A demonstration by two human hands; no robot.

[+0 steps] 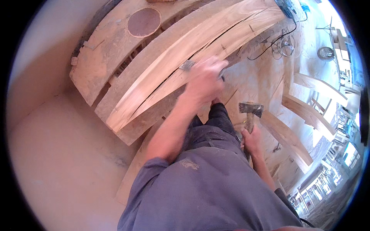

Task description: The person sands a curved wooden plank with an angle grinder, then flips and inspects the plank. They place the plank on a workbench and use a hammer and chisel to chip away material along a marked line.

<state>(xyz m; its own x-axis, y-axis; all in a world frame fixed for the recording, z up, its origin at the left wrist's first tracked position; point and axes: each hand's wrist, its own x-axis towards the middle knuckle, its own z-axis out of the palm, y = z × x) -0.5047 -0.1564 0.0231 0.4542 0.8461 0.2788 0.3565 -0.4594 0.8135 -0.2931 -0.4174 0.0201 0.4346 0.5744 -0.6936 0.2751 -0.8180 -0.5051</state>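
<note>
My left hand [208, 75] is closed over a long, pale wooden beam [169, 65] lying diagonally on the bench. From its fingers a small flat grey blade [187, 65], like that of a scraper or wide chisel, sticks out to the left. The blade is at a long dark crack running lengthwise along the beam. Motion blurs the fingers a little, and the palm hides most of the tool's handle. At my right side, my right hand [252, 140] grips the wooden handle of a hatchet [251, 109], its dark metal head upward and away from the beam.
Beyond the beam lies a board with a round reddish-brown disc [144, 22] on it. A power tool [285, 7] with a black cable sits at the beam's far end. Several cut timbers [287, 138] rest on the right-hand floor. A bare wall [50, 50] stands at left.
</note>
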